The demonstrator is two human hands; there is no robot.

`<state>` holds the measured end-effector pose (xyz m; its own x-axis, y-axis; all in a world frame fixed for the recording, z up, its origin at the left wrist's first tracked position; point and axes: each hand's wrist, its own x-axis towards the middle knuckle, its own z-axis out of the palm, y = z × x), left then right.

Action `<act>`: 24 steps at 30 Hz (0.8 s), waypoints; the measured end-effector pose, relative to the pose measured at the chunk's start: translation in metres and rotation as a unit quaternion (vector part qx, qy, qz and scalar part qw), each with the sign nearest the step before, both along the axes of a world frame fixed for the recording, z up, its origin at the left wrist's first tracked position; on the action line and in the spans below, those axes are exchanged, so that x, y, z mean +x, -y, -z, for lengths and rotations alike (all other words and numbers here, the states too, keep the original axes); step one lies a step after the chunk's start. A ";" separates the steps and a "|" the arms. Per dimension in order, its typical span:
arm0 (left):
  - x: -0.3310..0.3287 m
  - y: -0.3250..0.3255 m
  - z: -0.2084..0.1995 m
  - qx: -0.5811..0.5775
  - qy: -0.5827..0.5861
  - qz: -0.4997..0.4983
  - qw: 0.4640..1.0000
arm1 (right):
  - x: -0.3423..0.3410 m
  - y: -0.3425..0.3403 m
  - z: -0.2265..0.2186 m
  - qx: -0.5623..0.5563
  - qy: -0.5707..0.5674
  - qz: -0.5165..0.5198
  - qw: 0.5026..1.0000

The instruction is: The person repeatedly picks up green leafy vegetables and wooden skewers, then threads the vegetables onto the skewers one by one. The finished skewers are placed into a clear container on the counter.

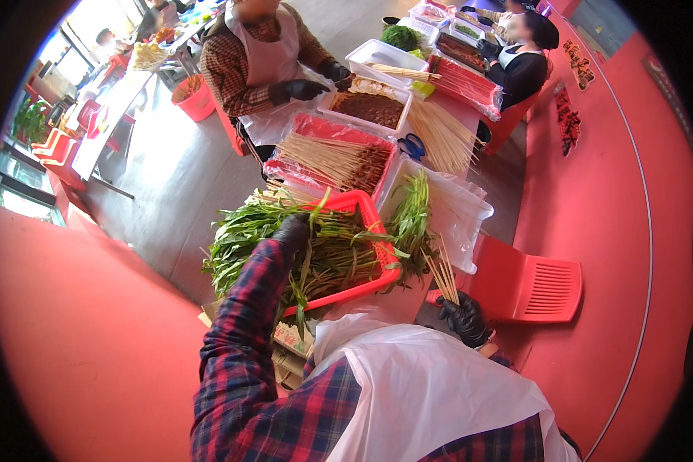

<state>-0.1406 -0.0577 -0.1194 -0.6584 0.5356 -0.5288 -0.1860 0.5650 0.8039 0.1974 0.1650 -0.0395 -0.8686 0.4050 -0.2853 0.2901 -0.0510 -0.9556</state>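
A red plastic basket (389, 273) in front of me is heaped with long-stemmed leafy greens (235, 239), many spilling over its left side. My left hand (294, 231), in a black glove, is among them with its fingers curled around some stems; the fingertips are partly hidden. At the right, my black-gloved right hand (465, 317) is closed on a bundle of thin wooden skewers (443, 276), which point up and away. Between the basket and the skewers, a separate bunch of greens (413, 215) lies on the table's clear plastic sheet (454, 219).
Beyond the basket stand a red tray (308, 125) of filled skewers, a white tub (403, 98) of brown food, blue-handled scissors (413, 146) and loose skewers (443, 135). A gloved person (258, 69) works across the table. A red chair (543, 285) stands at the right.
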 end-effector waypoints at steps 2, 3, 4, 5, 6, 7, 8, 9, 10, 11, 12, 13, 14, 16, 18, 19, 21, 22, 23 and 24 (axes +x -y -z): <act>0.001 -0.003 0.092 -0.028 -0.298 0.047 0.953 | 0.001 0.001 0.000 -0.012 -0.005 -0.004 1.000; 0.006 -0.027 0.068 -0.199 -0.311 0.142 0.918 | 0.004 -0.001 0.001 -0.019 -0.005 0.004 1.000; 0.018 -0.046 0.043 -0.228 -0.288 0.161 0.916 | 0.006 -0.002 0.002 -0.026 -0.006 0.013 1.000; 0.025 -0.052 0.048 -0.237 -0.310 0.155 0.908 | 0.008 -0.002 0.000 -0.045 0.016 0.015 0.999; 0.027 -0.057 0.065 -0.244 -0.331 0.151 0.899 | 0.011 -0.003 -0.002 -0.063 0.038 0.019 0.997; 0.024 -0.060 0.100 -0.245 -0.360 0.138 0.890 | 0.013 -0.004 -0.002 -0.081 0.060 0.023 0.995; 0.028 -0.068 0.099 -0.253 -0.372 0.123 0.884 | 0.016 -0.006 -0.003 -0.059 0.070 0.031 0.995; 0.034 -0.076 0.097 -0.262 -0.384 0.107 0.879 | 0.019 -0.007 -0.002 -0.036 0.080 0.039 0.995; 0.038 -0.083 0.096 -0.271 -0.396 0.090 0.873 | 0.023 -0.008 -0.002 -0.014 0.091 0.046 0.995; 0.033 -0.091 0.099 -0.266 -0.301 -0.045 0.915 | 0.026 -0.008 0.001 -0.010 0.088 0.055 0.995; 0.033 -0.094 0.101 -0.270 -0.329 -0.003 0.905 | 0.030 -0.009 0.004 -0.007 0.085 0.063 0.994; 0.033 -0.094 0.102 -0.274 -0.356 0.039 0.893 | 0.031 -0.010 0.004 -0.007 0.086 0.067 0.994; 0.032 -0.092 0.101 -0.278 -0.382 0.081 0.877 | 0.033 -0.010 0.005 -0.008 0.087 0.072 0.994; 0.026 -0.088 0.099 -0.278 -0.378 0.154 0.870 | 0.032 -0.011 0.001 -0.028 0.092 0.076 0.993; 0.016 -0.083 0.095 -0.271 -0.317 0.214 0.884 | 0.028 -0.010 -0.002 -0.066 0.086 0.083 0.991; 0.026 -0.081 0.044 -0.177 -0.313 0.187 0.914 | 0.026 -0.010 -0.003 -0.089 0.080 0.094 0.988; 0.024 -0.069 0.023 -0.139 -0.263 0.183 0.937 | 0.014 -0.004 -0.012 -0.108 0.065 0.088 0.988; 0.023 -0.063 0.020 -0.120 -0.237 0.179 0.947 | 0.010 -0.003 -0.015 -0.118 0.057 0.084 0.988; 0.019 -0.056 0.025 -0.108 -0.206 0.169 0.958 | 0.007 -0.003 -0.013 -0.093 0.068 0.062 0.991; 0.015 -0.051 0.033 -0.121 -0.213 0.175 0.954 | 0.006 -0.004 -0.010 -0.069 0.078 0.043 0.994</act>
<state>-0.1258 -0.0068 -0.1523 -0.6447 0.6580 -0.3891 0.3617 0.7110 0.6031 0.2032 0.1694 -0.0295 -0.7732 0.4234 -0.4722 0.4237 -0.2091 -0.8813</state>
